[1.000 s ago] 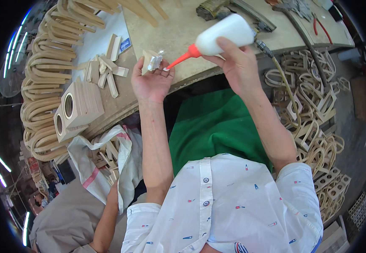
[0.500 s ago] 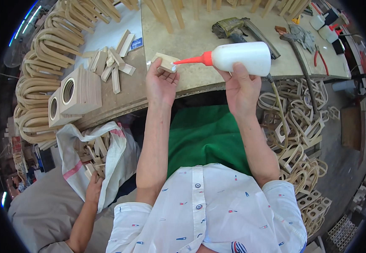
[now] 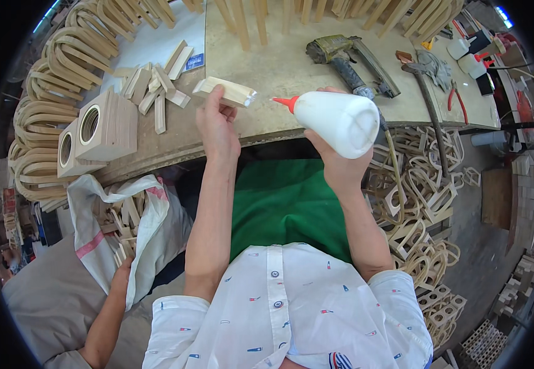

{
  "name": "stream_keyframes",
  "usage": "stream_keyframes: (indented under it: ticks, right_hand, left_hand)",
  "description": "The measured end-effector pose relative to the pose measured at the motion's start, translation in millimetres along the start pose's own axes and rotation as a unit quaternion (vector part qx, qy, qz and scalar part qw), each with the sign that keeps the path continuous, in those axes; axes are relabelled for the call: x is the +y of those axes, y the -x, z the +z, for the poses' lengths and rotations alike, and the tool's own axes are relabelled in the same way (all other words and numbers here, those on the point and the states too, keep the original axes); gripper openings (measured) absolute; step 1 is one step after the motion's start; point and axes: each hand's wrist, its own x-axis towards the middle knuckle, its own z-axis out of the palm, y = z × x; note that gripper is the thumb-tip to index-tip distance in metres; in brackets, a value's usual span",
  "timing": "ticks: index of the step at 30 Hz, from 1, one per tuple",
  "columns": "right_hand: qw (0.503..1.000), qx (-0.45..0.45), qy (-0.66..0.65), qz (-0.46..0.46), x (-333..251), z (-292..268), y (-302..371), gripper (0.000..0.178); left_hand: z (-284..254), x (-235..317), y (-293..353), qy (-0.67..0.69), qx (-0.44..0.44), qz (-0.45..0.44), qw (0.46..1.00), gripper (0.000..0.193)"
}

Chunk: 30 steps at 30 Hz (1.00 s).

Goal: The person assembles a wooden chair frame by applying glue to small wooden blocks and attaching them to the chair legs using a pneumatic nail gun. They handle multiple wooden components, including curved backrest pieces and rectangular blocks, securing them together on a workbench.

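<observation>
My left hand (image 3: 218,126) is closed round a short pale wood block (image 3: 233,91), held above the front of the workbench (image 3: 267,120). White glue shows on the block's right end, and there is also some white at its left end. In my right hand (image 3: 344,169) is a white glue bottle (image 3: 334,120) with a red nozzle, tilted so that its base faces me. The nozzle tip points at the block but stands a little apart from it. The fingers behind the bottle are mostly hidden.
Loose wood sticks (image 3: 159,92) and two laminated blocks with round threaded holes (image 3: 99,126) lie on the bench's left. Behind them stand bent wood pieces (image 3: 73,58). A nail gun (image 3: 344,55) rests at the back. Another person's hand (image 3: 121,277) reaches into a white sack (image 3: 156,227).
The nozzle has drawn away from the block's glued end to the right. The bottle has tipped with its base toward me, and the block has turned slightly.
</observation>
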Motion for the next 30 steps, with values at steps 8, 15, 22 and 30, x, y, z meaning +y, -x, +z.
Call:
stream_keyframes:
  ticks: [8, 15, 22, 30]
  right_hand:
    - [0.869, 0.118, -0.383, 0.29, 16.3, -50.5, -22.8, 0.043]
    - [0.93, 0.013, -0.094, 0.356, 73.8, -182.2, -86.0, 0.046]
    - [0.838, -0.097, 0.456, 0.283, 147.2, -267.3, -147.2, 0.058]
    - [0.869, -0.161, 0.42, 0.206, 144.0, -246.5, -140.1, 0.047]
  left_hand:
    - [-49.1, 23.4, -24.9, 0.018, -0.098, -0.083, 0.992, 0.036]
    - [-102.4, 57.1, -28.9, -0.114, -0.111, -0.099, 0.982, 0.027]
    - [-136.2, 61.8, -44.1, -0.156, -0.121, -0.107, 0.975, 0.035]
    - [-109.2, 86.0, -29.6, -0.327, -0.113, -0.112, 0.931, 0.042]
